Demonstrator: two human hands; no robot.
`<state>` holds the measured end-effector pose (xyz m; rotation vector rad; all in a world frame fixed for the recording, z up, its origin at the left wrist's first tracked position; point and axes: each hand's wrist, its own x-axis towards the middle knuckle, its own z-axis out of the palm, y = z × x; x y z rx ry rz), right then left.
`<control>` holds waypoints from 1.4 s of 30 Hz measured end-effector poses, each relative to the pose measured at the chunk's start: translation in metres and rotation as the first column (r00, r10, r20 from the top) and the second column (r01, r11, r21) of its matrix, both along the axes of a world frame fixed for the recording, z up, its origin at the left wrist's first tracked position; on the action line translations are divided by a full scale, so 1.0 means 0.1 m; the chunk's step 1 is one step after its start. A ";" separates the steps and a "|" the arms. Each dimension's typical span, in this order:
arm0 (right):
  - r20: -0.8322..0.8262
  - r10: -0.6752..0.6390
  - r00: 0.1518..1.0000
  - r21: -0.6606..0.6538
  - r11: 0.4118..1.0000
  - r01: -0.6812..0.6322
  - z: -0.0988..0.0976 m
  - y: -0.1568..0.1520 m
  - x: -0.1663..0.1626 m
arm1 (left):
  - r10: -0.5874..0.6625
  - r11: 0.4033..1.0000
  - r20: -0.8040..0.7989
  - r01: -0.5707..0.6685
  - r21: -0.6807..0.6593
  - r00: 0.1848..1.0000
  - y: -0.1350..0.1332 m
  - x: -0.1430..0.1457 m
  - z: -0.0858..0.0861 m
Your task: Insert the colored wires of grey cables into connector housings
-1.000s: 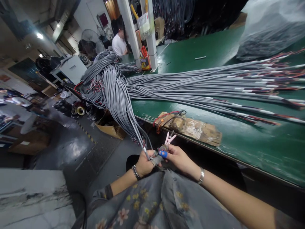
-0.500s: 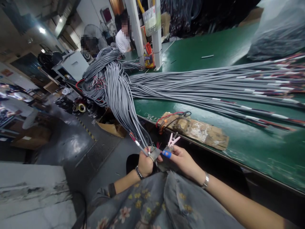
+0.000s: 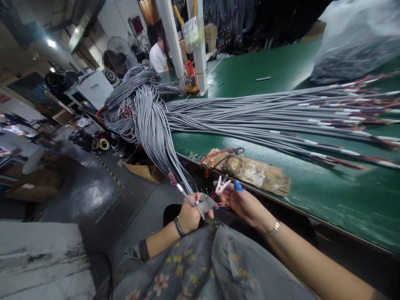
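Note:
My left hand (image 3: pixel 190 214) is closed around the end of a grey cable (image 3: pixel 187 186), with a grey wrapping (image 3: pixel 206 205) around the fingers. Thin coloured wires (image 3: pixel 213 194) fan out from that grip, red and green among them. Just to the right, my right hand (image 3: pixel 245 206) has its thumb, wrapped in blue tape (image 3: pixel 238 186), lifted away from the fingers. Those fingers are close to the wire tips and a pale pink clip (image 3: pixel 221 186); I see nothing pinched in them. Whether they touch the clip, I cannot tell.
A thick bundle of grey cables (image 3: pixel 150 116) hangs over the green bench (image 3: pixel 271 66), and more run right to stripped ends. Worn cardboard (image 3: pixel 250 168) lies by the bench edge. A white post (image 3: pixel 201 62) stands behind. Another person (image 3: pixel 158 57) is at the back.
My right thumb has lifted from the wires and swung up, away from the fingers. My left hand keeps its grip. The whole view has shifted slightly.

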<state>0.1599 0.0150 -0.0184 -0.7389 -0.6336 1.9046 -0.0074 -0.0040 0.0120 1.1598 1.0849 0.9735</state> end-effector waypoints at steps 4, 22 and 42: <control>0.025 -0.076 0.997 0.045 0.996 0.075 0.03 0.06 -0.11 | -0.048 0.999 -0.065 0.047 -0.019 0.997 0.02 0.02 -0.02; -0.194 -0.021 0.981 -0.096 0.995 0.002 0.10 0.05 -0.14 | -0.109 0.993 -0.171 0.113 0.015 0.979 -0.01 0.00 0.10; -0.053 -0.175 0.983 -0.032 0.984 0.173 0.11 0.05 -0.17 | 0.010 1.000 -0.175 -0.014 -0.018 0.985 0.02 0.06 -0.03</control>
